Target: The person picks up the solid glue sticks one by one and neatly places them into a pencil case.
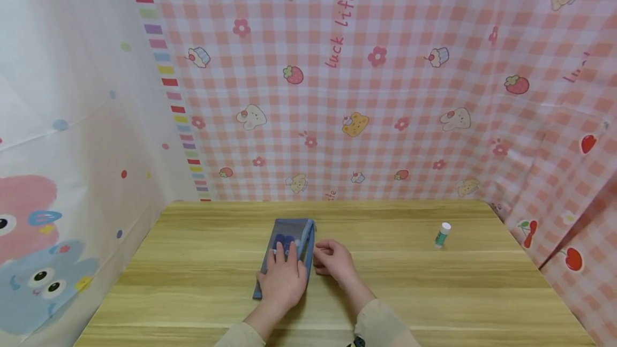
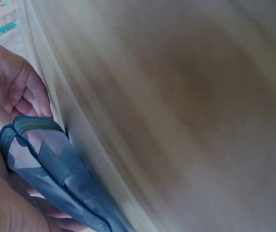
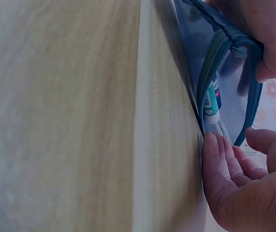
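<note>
Well, both hands are at work on the mesh pouch (image 1: 293,225), which lies slantwise on the table (image 1: 202,261), near the middle, its zip-edged mouth gaping towards the right. Left hand (image 1: 283,278) flat across the top panel, palm down, fingers straight and slightly spread, thumb lying towards the open side. Right hand (image 1: 338,263) comes in opposite, turned on its side, fingers gently bent; the right wrist view has its fingertips and thumb right at the rim of the mouth, though I can't tell whether they pinch it. Both forearms reach up from the near edge, wearing pale beige sleeves (image 1: 385,325).

Peer inside from that wrist and there's a white-and-green tube (image 3: 210,107) in the pouch; from above, dark blue shapes (image 1: 283,240) show through the mesh beside the left fingers.

Out to the right, well apart from the hands, a white-capped green glue stick (image 1: 442,235) stands on the pale, streaky wood grain. And the room! Pink-and-white gingham cloth (image 1: 376,100) hangs behind the table, dotted with strawberries, cupcakes, flowers and the words "luck life". On the left, white cloth (image 1: 91,138) carries coloured spots and big pink and blue cartoon figures, while cherries brighten the folds at far right.
</note>
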A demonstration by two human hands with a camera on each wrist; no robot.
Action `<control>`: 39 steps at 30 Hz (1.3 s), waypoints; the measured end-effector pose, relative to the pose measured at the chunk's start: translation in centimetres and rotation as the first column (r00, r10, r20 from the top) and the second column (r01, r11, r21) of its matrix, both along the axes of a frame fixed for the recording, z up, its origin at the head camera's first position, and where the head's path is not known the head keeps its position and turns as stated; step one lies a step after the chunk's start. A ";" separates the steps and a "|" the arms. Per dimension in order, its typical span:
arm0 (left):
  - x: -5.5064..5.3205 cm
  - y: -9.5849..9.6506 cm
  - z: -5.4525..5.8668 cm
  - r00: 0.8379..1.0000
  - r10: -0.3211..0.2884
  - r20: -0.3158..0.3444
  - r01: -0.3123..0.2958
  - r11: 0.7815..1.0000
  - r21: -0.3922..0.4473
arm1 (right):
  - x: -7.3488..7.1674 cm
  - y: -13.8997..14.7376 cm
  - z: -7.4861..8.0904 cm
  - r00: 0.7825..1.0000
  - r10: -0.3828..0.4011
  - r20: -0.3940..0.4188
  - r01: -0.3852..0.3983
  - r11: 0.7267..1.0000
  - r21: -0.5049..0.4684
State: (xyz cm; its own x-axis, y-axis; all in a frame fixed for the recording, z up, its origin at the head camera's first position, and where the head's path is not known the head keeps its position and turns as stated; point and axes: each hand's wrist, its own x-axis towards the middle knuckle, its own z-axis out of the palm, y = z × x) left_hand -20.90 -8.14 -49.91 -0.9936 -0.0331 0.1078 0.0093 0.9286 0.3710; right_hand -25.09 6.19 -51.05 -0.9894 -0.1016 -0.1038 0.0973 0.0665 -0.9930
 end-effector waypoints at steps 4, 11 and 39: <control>0.1 0.0 0.1 1.000 0.001 -0.002 -0.001 1.000 0.003 | 0.2 0.4 -0.1 1.000 0.001 -0.009 -0.001 1.000 -0.005; 0.1 0.1 0.0 1.000 0.004 0.004 -0.004 1.000 0.006 | 0.1 1.5 -0.3 0.999 -0.003 -0.046 0.002 1.000 -0.003; 0.3 0.2 0.0 1.000 -0.006 -0.009 0.007 1.000 0.020 | 1.6 10.6 0.9 0.981 -0.194 -0.030 0.193 0.981 -0.015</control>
State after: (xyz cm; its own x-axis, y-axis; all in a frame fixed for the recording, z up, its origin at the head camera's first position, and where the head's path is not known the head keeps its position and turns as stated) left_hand -20.65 -7.93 -49.95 -0.9929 -0.0289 0.1157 0.0185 0.9210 0.3891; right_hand -23.45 16.76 -50.18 -0.9932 0.0910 -0.0729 0.0765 0.0373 -0.9964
